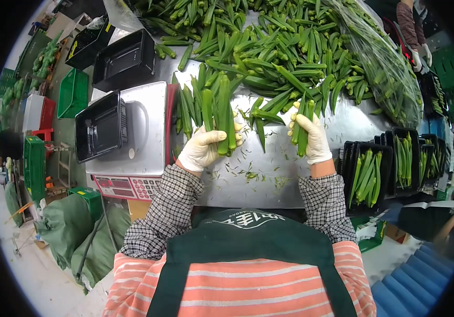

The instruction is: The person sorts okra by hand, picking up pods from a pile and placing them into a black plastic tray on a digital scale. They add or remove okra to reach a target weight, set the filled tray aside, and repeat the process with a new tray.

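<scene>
My left hand [201, 147], in a pale glove, is closed around a bunch of okra pods [222, 108] held upright above the metal table [258, 185]. Across from it, my right hand [312, 138], gloved too, grips a smaller bunch of okra [302, 129]. Beyond both hands lies a large heap of loose okra [269, 47], and a few pods rest on the metal between them. Small green scraps [250, 174] are scattered on the tabletop nearer my body.
To my left a scale [142, 137] bears a black plastic tray [100, 127]; more black trays [124, 61] stand behind it. Okra-filled trays [366, 177] are stacked at right. A clear plastic bag [385, 68] covers okra at the back right, near another person's gloved hand [416, 61].
</scene>
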### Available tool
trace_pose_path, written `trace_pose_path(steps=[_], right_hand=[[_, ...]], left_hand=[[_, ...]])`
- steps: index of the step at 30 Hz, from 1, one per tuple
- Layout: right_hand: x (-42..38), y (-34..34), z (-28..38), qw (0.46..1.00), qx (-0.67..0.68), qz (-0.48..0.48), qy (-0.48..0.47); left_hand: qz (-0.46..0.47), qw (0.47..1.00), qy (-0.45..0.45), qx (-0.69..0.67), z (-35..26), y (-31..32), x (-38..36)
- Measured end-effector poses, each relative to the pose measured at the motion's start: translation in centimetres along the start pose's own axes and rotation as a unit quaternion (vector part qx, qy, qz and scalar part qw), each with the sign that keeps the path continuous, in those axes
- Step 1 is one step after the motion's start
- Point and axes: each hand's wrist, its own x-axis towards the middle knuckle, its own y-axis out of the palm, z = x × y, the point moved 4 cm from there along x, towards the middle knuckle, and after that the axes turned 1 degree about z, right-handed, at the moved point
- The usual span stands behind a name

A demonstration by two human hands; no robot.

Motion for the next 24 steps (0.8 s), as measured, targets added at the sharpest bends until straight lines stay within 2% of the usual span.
trace_pose_path(steps=[1, 3, 4, 5, 7, 8, 9, 11, 13, 14, 15, 17, 18, 21, 23, 24], right_hand=[[0.0, 0.1, 0.1, 0.99, -0.134, -0.015, -0.037], [0.2, 0.4, 0.1, 0.914, -0.388, -0.046, -0.109], [0.3, 1.7, 0.1, 0.889, -0.423, -0.052, -0.168], [-0.2, 3.1, 0.4, 0.859, -0.452, -0.058, -0.232], [0.9, 3.9, -1.1, 0.771, -0.581, -0.043, -0.256], [1.4, 4.2, -2.0, 0.738, -0.633, -0.019, -0.232], [1.4, 5.1, -2.5, 0.661, -0.716, -0.023, -0.223], [1.8, 5.4, -2.7, 0.643, -0.729, -0.031, -0.233], [1.7, 5.3, -2.9, 0.652, -0.71, -0.046, -0.26], [2.0, 5.0, -2.9, 0.66, -0.718, -0.054, -0.213], [2.1, 4.1, -3.2, 0.714, -0.661, -0.062, -0.224], [1.5, 3.8, -3.1, 0.811, -0.557, -0.065, -0.169], [1.4, 3.7, -3.4, 0.827, -0.536, -0.06, -0.157], [0.8, 5.6, -4.6, 0.77, -0.608, -0.089, -0.171], [0.7, 7.1, -5.9, 0.721, -0.662, -0.088, -0.185], [0.2, 8.3, -5.9, 0.701, -0.685, -0.097, -0.175]], left_hand=[[0.001, 1.0, -0.001, 0.004, 0.0, 0.0, 0.0], [-0.014, 1.0, -0.007, 0.028, 0.0, 0.7, 0.0], [-0.02, 0.999, -0.01, 0.041, -0.2, 1.3, 0.0], [-0.046, 0.989, -0.016, 0.136, -0.7, 1.7, -0.1], [-0.096, 0.941, -0.031, 0.322, -2.1, 3.1, -1.0], [-0.127, 0.927, 0.034, 0.352, -3.1, 4.9, -1.5], [-0.146, 0.906, 0.019, 0.396, -4.7, 5.9, -2.5], [-0.153, 0.887, 0.151, 0.408, -8.2, 8.6, -4.6], [-0.187, 0.846, 0.168, 0.47, -12.9, 8.8, -8.2], [-0.216, 0.813, 0.198, 0.503, -14.9, 8.7, -10.2], [-0.242, 0.777, 0.227, 0.535, -16.8, 8.3, -12.1], [-0.259, 0.702, 0.284, 0.6, -20.2, 5.3, -15.4], [-0.277, 0.64, 0.251, 0.671, -22.1, 3.3, -17.2], [-0.26, 0.404, 0.211, 0.851, -24.8, -0.2, -19.8], [-0.21, 0.325, 0.208, 0.898, -25.6, -1.9, -19.5], [-0.193, 0.312, 0.18, 0.913, -26.1, -3.2, -19.2]])
